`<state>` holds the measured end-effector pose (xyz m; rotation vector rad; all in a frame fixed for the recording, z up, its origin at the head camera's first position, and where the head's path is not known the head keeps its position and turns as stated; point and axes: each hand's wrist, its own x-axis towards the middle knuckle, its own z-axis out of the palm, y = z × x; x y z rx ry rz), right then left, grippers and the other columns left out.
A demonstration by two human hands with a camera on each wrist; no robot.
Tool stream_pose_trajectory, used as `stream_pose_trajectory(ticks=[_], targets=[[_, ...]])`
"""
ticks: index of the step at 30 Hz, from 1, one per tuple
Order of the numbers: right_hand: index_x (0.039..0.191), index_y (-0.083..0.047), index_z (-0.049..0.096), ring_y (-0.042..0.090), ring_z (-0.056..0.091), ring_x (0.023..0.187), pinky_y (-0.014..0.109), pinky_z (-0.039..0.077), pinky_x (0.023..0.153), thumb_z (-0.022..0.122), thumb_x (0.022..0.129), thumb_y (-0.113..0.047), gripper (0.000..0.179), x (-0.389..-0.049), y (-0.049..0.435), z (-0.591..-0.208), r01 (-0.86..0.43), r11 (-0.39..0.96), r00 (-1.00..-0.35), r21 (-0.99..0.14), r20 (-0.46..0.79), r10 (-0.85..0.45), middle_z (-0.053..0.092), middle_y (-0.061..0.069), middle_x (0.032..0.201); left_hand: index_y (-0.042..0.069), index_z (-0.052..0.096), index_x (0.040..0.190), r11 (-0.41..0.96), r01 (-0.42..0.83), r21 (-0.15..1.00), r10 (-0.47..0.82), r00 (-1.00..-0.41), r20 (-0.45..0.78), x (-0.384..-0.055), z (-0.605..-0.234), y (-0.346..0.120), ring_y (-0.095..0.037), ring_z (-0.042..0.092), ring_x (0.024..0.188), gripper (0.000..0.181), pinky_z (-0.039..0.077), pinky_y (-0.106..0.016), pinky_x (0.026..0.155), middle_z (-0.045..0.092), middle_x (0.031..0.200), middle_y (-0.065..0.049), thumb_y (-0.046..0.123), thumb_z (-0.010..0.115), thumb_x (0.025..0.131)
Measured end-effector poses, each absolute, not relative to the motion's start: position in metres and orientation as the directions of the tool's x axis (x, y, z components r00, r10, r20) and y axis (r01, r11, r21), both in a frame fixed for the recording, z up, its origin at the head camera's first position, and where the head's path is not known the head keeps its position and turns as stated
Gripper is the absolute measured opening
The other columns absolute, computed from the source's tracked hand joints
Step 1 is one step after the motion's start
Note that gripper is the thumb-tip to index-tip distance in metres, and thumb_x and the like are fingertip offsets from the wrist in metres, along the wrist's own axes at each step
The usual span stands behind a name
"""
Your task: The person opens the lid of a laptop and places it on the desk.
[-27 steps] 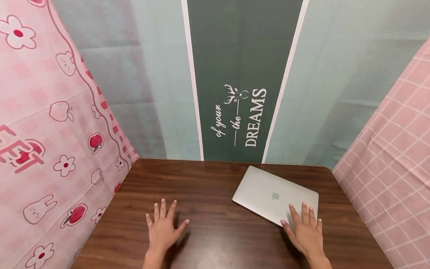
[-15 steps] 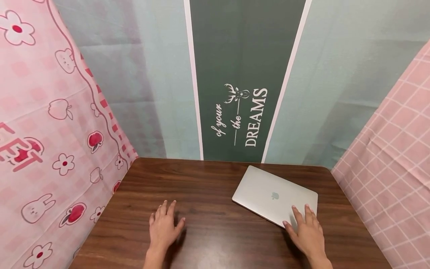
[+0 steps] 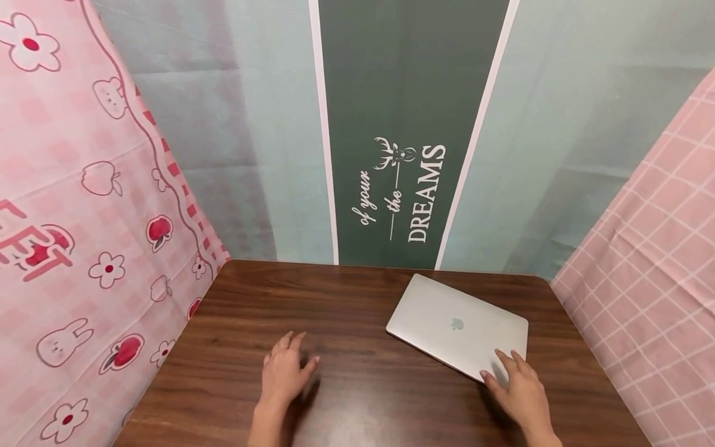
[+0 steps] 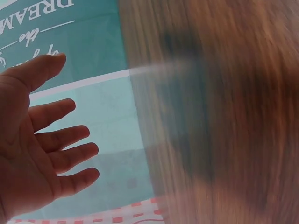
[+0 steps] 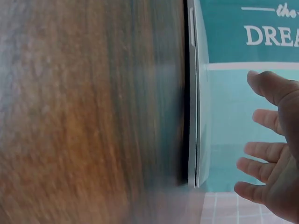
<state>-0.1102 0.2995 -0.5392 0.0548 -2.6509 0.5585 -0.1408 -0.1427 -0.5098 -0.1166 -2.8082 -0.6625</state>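
Note:
A closed silver laptop [image 3: 447,316] with an apple logo on its lid lies at an angle on the right side of the wooden table. Over its near right corner is my right hand [image 3: 524,392], fingers loosely bent and spread. The right wrist view shows that hand [image 5: 278,149] apart from the laptop's thin edge [image 5: 193,116], holding nothing. On the left, my left hand [image 3: 283,374] hovers above the bare wood with relaxed fingers. Seen from the left wrist, the palm [image 4: 23,158] holds nothing and the thumb stands away from the fingers.
The brown wood-grain table [image 3: 335,310] has a straight far edge. Behind it hangs a green and pale blue curtain [image 3: 413,93] with white lettering. Pink patterned cloth [image 3: 67,217] covers the left side, and pink checked cloth [image 3: 659,236] the right.
My left hand has shifted a little to the right and its fingers have bent slightly. My right hand has drawn slightly right and toward me. The laptop has stayed in place.

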Motion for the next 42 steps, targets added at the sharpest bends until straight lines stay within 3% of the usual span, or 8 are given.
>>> stream_pose_trajectory(ticks=[10,24,32,37,42], targets=[[0.116,0.007,0.056,0.061,0.041,0.103,0.068,0.033,0.078,0.079,0.072,-0.023,0.059,-0.106,0.31,-0.546,-0.118,0.859,-0.922,-0.498,0.375,0.091,0.041,0.044,0.119,0.002,0.061,0.118,0.863,0.183,0.471,0.052,-0.96,0.277,-0.147,-0.514,-0.126,-0.041,0.052,0.109,0.055,0.041,-0.058,0.079,0.053,0.122,-0.025,0.032,0.075,0.074],[0.128,0.013,0.04,0.058,0.032,0.115,0.065,0.026,0.089,0.076,0.075,-0.023,0.074,-0.099,0.312,-0.554,0.015,0.765,-0.935,-0.644,0.261,0.239,0.032,0.044,0.128,0.003,0.06,0.119,0.802,0.282,0.527,0.143,-0.947,0.289,-0.154,-0.515,-0.09,-0.038,0.052,0.109,0.053,0.043,-0.055,0.078,0.053,0.122,-0.022,0.03,0.074,0.076],[0.146,0.004,0.011,0.051,0.02,0.128,0.053,0.02,0.102,0.069,0.084,-0.028,0.091,-0.101,0.307,-0.543,0.213,0.487,-0.924,-0.847,-0.013,0.382,0.016,0.039,0.141,0.003,0.06,0.118,0.765,0.346,0.543,0.187,-0.926,0.327,-0.158,-0.522,-0.07,-0.038,0.054,0.105,0.052,0.043,-0.055,0.079,0.054,0.12,-0.022,0.029,0.074,0.074],[0.147,0.001,0.009,0.039,0.017,0.134,0.04,0.014,0.107,0.068,0.086,-0.025,0.089,-0.102,0.307,-0.544,0.223,0.362,-0.897,-0.905,-0.045,0.44,0.013,0.029,0.147,0.002,0.061,0.116,0.73,0.398,0.556,0.206,-0.903,0.376,-0.162,-0.526,-0.061,-0.039,0.055,0.102,0.052,0.044,-0.055,0.076,0.055,0.117,-0.022,0.027,0.075,0.073],[0.147,0.001,0.011,0.038,0.019,0.134,0.048,0.013,0.107,0.067,0.086,-0.019,0.086,-0.102,0.308,-0.549,0.192,0.283,-0.878,-0.94,-0.035,0.478,0.016,0.027,0.147,0.004,0.058,0.122,0.696,0.385,0.606,0.23,-0.919,0.321,-0.169,-0.524,-0.054,-0.039,0.053,0.107,0.053,0.043,-0.055,0.081,0.053,0.123,-0.021,0.027,0.072,0.077]])
